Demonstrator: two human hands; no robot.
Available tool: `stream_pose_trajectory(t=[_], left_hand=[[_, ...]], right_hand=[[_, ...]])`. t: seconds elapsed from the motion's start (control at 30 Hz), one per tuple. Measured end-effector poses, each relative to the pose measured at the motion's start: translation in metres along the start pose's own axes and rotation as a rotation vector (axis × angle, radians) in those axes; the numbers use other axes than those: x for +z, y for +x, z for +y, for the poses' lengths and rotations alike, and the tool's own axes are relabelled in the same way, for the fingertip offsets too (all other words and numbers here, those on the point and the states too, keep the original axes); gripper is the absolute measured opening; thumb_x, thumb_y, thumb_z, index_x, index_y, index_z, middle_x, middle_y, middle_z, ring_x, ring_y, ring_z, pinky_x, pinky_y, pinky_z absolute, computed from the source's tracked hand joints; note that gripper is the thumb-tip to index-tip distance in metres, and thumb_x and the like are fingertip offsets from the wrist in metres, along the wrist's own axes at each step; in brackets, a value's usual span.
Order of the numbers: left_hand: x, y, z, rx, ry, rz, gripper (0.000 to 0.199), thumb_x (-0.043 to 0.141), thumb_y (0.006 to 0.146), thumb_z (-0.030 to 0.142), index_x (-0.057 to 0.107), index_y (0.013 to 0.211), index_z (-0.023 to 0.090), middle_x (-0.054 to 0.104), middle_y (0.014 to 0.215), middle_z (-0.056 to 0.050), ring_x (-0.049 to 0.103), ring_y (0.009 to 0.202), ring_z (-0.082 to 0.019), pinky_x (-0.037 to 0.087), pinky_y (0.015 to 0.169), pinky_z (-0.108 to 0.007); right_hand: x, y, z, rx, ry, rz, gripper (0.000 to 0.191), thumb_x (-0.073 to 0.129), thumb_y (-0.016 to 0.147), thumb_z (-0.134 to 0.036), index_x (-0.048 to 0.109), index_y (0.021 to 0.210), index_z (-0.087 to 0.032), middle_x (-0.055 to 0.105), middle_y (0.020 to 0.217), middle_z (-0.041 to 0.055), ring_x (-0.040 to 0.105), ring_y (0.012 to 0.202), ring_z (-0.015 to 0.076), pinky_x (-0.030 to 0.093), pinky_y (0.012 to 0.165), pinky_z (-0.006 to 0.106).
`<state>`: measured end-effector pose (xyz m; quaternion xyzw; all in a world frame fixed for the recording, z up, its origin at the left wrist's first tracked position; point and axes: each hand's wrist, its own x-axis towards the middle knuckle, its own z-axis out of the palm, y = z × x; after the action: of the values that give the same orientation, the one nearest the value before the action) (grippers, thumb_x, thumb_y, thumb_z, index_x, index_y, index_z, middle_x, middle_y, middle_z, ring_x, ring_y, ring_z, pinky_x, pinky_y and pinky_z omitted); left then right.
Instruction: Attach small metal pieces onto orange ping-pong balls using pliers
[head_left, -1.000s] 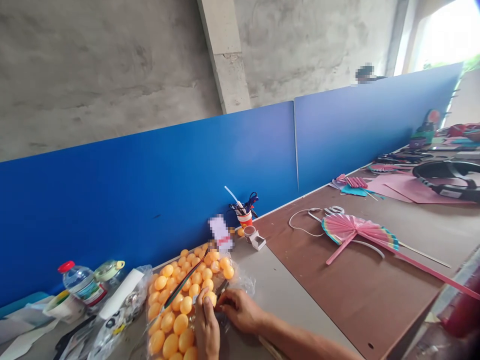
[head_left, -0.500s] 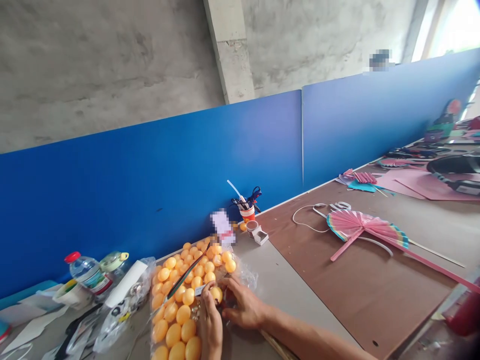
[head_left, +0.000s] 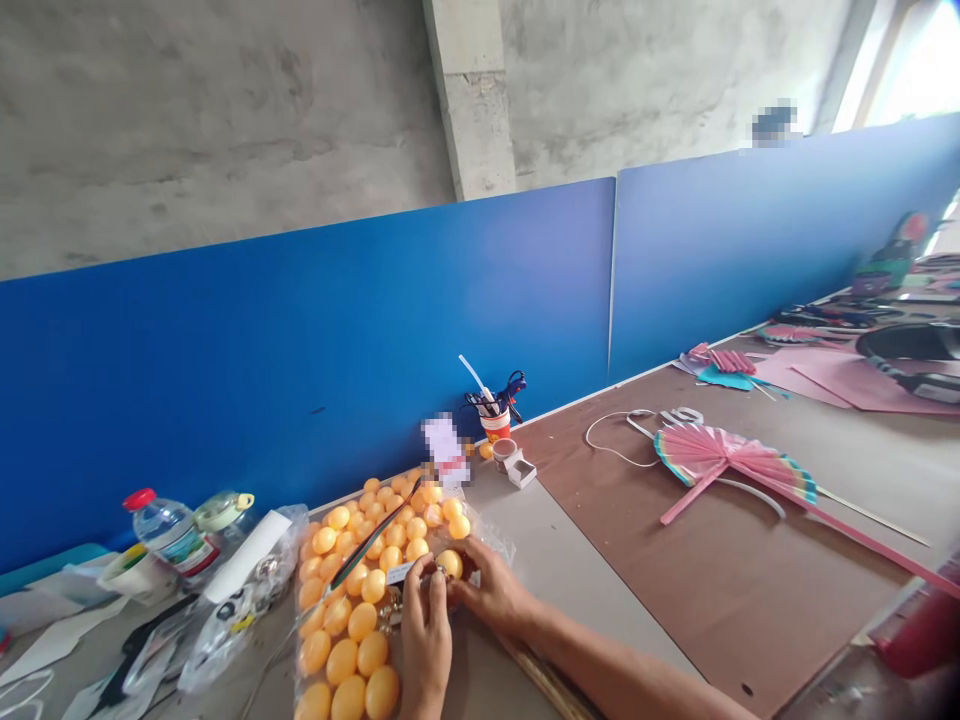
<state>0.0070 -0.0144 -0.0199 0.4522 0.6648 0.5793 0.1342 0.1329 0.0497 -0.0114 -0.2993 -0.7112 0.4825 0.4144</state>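
Observation:
An orange ball point(head_left: 449, 564) is gripped in the curled fingers of my right hand point(head_left: 499, 595). Close beside it, my left hand point(head_left: 427, 630) has its fingertips pressed together at the ball's near left side, on something small that I cannot make out. Both hands are over the right edge of a clear plastic pack of orange balls point(head_left: 342, 660). Across the pack lies a thin dark strip point(head_left: 371, 538), with a small white label point(head_left: 399, 573) by my left fingertips. Small shiny metal pieces point(head_left: 391, 608) show just left of my left hand.
A bottle with a red cap point(head_left: 171, 535), a cup point(head_left: 139, 575) and plastic bags point(head_left: 225, 632) crowd the left. A cup of tools point(head_left: 495, 422) and a small open box point(head_left: 520, 470) stand by the blue partition point(head_left: 375, 330). A pink paper fan point(head_left: 720, 450) lies at right.
The ball in my right hand has moved slightly right and up. My left hand has turned, its fingertips now at the ball's side. The view has shifted a little.

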Motion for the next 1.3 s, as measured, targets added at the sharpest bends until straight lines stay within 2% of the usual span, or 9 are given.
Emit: stream_pose_trajectory(t=[0.1,0.17,0.37,0.53,0.63,0.8,0.97,1.1,1.3], left_hand=[[0.000,0.000,-0.001,-0.044,-0.015,-0.074,0.050,0.055,0.084,0.060,0.068,0.109,0.018,0.072,0.121,-0.018,0.067,0.116,-0.034,0.056,0.097,-0.050],[0.000,0.001,0.000,-0.052,-0.015,-0.079,0.053,0.057,0.082,0.063,0.068,0.108,0.018,0.072,0.119,-0.019,0.067,0.115,-0.035,0.055,0.097,-0.052],[0.000,0.001,0.005,-0.089,-0.106,-0.091,0.056,0.062,0.079,0.067,0.067,0.104,0.018,0.075,0.110,-0.018,0.073,0.097,-0.032,0.060,0.085,-0.047],[-0.001,0.003,-0.001,-0.054,-0.079,-0.049,0.051,0.060,0.081,0.065,0.069,0.100,0.019,0.075,0.108,-0.017,0.073,0.100,-0.033,0.060,0.087,-0.048],[-0.003,0.006,-0.005,-0.044,-0.077,-0.016,0.044,0.059,0.082,0.061,0.070,0.095,0.020,0.077,0.100,-0.015,0.074,0.095,-0.032,0.060,0.084,-0.048],[-0.005,0.007,-0.007,-0.063,-0.089,-0.022,0.035,0.060,0.084,0.051,0.070,0.099,0.021,0.077,0.101,-0.012,0.073,0.095,-0.030,0.060,0.085,-0.045],[0.002,0.001,-0.010,-0.070,-0.116,-0.093,0.037,0.061,0.084,0.048,0.067,0.108,0.020,0.075,0.112,-0.015,0.071,0.106,-0.031,0.057,0.093,-0.046],[0.005,-0.002,-0.010,-0.057,-0.132,-0.146,0.043,0.062,0.085,0.047,0.063,0.117,0.018,0.073,0.119,-0.018,0.071,0.104,-0.030,0.058,0.091,-0.045],[0.006,-0.005,-0.001,0.022,-0.041,-0.141,0.043,0.061,0.086,0.044,0.063,0.121,0.018,0.073,0.117,-0.016,0.070,0.108,-0.029,0.057,0.094,-0.045]], right_hand=[[0.000,0.002,0.001,0.012,-0.015,0.027,0.028,0.065,0.072,-0.018,0.066,0.101,-0.018,0.060,0.090,0.0025,0.055,0.077,0.0166,0.047,0.071,0.029],[0.001,0.001,0.002,-0.007,-0.046,0.031,0.027,0.063,0.072,-0.016,0.066,0.099,-0.018,0.059,0.090,0.0030,0.054,0.076,0.0159,0.047,0.070,0.028],[0.003,-0.002,0.003,-0.084,-0.085,0.062,0.034,0.060,0.073,-0.012,0.064,0.106,-0.019,0.058,0.096,0.0048,0.055,0.078,0.0163,0.049,0.070,0.028],[0.002,-0.002,0.001,-0.064,-0.067,0.050,0.036,0.062,0.070,-0.012,0.064,0.106,-0.018,0.058,0.098,0.0058,0.056,0.081,0.0173,0.051,0.073,0.029],[0.000,-0.002,-0.002,-0.041,-0.053,0.036,0.036,0.063,0.070,-0.013,0.066,0.106,-0.018,0.060,0.094,0.0043,0.056,0.079,0.0173,0.050,0.073,0.029],[0.001,-0.001,0.001,0.010,0.224,-0.026,0.031,0.067,0.081,-0.035,0.063,0.108,-0.021,0.065,0.092,0.0026,0.060,0.079,0.0173,0.049,0.074,0.030],[0.005,0.003,0.008,0.191,0.549,0.023,0.043,0.069,0.078,-0.057,0.061,0.099,-0.021,0.065,0.082,0.0005,0.055,0.059,0.0126,0.044,0.057,0.027],[0.004,0.005,0.009,0.236,0.573,0.017,0.042,0.070,0.077,-0.059,0.061,0.087,-0.019,0.062,0.073,-0.0015,0.053,0.052,0.0106,0.042,0.054,0.026],[0.007,0.009,0.015,0.265,0.530,0.003,0.048,0.068,0.077,-0.066,0.058,0.082,-0.020,0.057,0.062,-0.0033,0.047,0.048,0.0097,0.037,0.050,0.024]])
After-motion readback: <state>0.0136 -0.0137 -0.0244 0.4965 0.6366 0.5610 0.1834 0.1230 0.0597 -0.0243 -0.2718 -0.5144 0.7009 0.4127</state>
